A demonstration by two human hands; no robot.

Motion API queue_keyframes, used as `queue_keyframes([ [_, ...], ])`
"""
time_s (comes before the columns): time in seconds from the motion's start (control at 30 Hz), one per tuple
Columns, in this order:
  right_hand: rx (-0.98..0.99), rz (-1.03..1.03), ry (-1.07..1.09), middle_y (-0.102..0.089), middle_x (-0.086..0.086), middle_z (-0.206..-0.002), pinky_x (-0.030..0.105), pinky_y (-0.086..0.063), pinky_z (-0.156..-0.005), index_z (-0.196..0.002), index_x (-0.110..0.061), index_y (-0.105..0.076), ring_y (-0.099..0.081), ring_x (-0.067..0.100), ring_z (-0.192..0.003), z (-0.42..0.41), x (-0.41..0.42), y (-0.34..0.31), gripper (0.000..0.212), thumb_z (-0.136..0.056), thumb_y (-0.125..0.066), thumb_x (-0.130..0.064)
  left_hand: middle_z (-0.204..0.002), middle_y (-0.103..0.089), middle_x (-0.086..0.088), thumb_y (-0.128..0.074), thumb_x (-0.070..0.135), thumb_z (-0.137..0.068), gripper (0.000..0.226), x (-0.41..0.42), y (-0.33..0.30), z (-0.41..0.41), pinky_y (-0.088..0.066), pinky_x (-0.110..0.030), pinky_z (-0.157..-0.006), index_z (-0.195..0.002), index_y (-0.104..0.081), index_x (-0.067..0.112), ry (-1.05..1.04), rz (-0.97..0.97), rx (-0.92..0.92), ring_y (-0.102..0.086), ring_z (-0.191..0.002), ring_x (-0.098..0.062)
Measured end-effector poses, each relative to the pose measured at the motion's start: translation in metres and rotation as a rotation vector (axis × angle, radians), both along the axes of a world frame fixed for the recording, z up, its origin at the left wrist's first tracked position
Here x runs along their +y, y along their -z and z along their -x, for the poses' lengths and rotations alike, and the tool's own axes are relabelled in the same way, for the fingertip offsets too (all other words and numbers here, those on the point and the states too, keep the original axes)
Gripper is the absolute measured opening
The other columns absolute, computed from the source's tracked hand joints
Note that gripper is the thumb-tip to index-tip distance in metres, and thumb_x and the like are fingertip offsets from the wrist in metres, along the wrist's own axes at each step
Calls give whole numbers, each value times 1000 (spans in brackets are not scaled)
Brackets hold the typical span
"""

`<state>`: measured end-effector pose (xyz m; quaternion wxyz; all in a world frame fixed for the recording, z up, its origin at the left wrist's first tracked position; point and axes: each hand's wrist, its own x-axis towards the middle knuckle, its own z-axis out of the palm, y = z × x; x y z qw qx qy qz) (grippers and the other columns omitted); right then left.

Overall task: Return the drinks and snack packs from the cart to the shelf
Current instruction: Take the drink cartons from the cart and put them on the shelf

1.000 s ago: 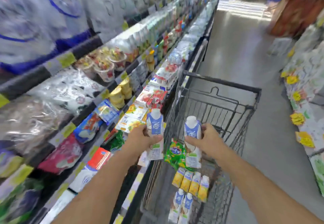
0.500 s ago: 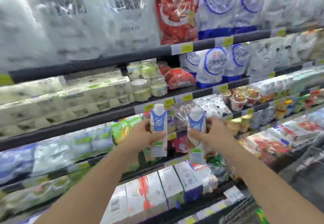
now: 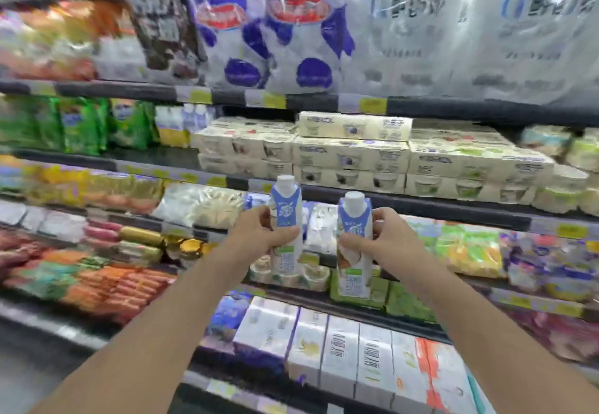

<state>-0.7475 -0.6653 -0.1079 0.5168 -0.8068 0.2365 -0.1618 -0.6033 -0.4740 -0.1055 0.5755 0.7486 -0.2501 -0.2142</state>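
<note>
Both hands were raised in front of the refrigerated shelf unit point(image 3: 421, 209), each carrying one drink carton. The left hand point(image 3: 259, 235) gripped the left carton point(image 3: 287, 219) around its middle, thumb across the front face and the fingers point(image 3: 264, 216) wrapped round the left edge toward the back. The right hand point(image 3: 385, 238) held the right carton point(image 3: 355, 241) the same way, mirrored, with its fingers point(image 3: 384, 219) closed on the right edge. Neither hand was open; both were closed on their cartons.

Both cartons were held upright, white caps on top and printed faces toward the camera. This orientation probably served two purposes: the label could be matched against stock on the shelves, and the carton would be ready to stand on its base once set down. The mid-body grip left the base and cap free, which would suit sliding each carton onto a shelf edge.

The cartons were apart from each other and in the air, not yet resting on any shelf. Behind them lay cream multipacks point(image 3: 350, 157) on a higher shelf and boxed cartons point(image 3: 340, 352) on a lower one. No matching row of blue-and-white cartons could be identified with certainty; the view was blurred. The cart was out of view.

The step in hand appeared to be locating the correct slot.
</note>
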Motion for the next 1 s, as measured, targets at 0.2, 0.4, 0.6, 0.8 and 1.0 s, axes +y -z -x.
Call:
queue_keyframes([
  [0.2, -64, -40, -148, -72, 6, -107, 35, -57, -75, -114, -10, -54, -70, 18, -92, -133, 124, -13, 56, -74, -86, -31, -97, -73, -5, -79, 21, -83, 31, 145, -11, -89, -56, -31, -65, -111, -66, 16, -158, -5, -68, -68, -77, -15],
  [0.4, -76, -46, -274, -72, 3, -104, 31, -55, -68, -113, -10, -57, -70, 19, -94, -229, 197, -16, 54, -74, -86, -33, -118, -67, -6, -78, 25, -84, 50, 227, -9, -156, -57, -34, -69, -130, -57, 21, -269, 27, -6, -67, -99, -24],
  [0.6, -66, -41, -368, -71, 2, -105, 38, -58, -77, -105, -20, -55, -70, 18, -93, -306, 213, -17, 45, -75, -85, -35, -111, -69, -10, -75, 19, -87, 35, 246, -11, -207, -55, -40, -83, -120, -64, 15, -347, 44, -22, -66, -101, -28],
  [0.8, -111, -79, -406, -70, 5, -111, 42, -58, -83, -115, -16, -53, -70, 21, -99, -378, 201, -33, 57, -74, -85, -38, -111, -70, -11, -77, 19, -85, 33, 233, -30, -267, -56, -42, -81, -116, -65, 14, -417, -4, -70, -67, -98, -25],
  [1.0, -144, -68, -389, -70, 5, -108, 43, -59, -85, -113, -15, -51, -70, 19, -96, -436, 195, -45, 51, -78, -82, -36, -99, -70, -9, -77, 24, -85, 32, 211, -45, -329, -51, -39, -72, -113, -64, 13, -412, -14, -103, -64, -80, -21],
])
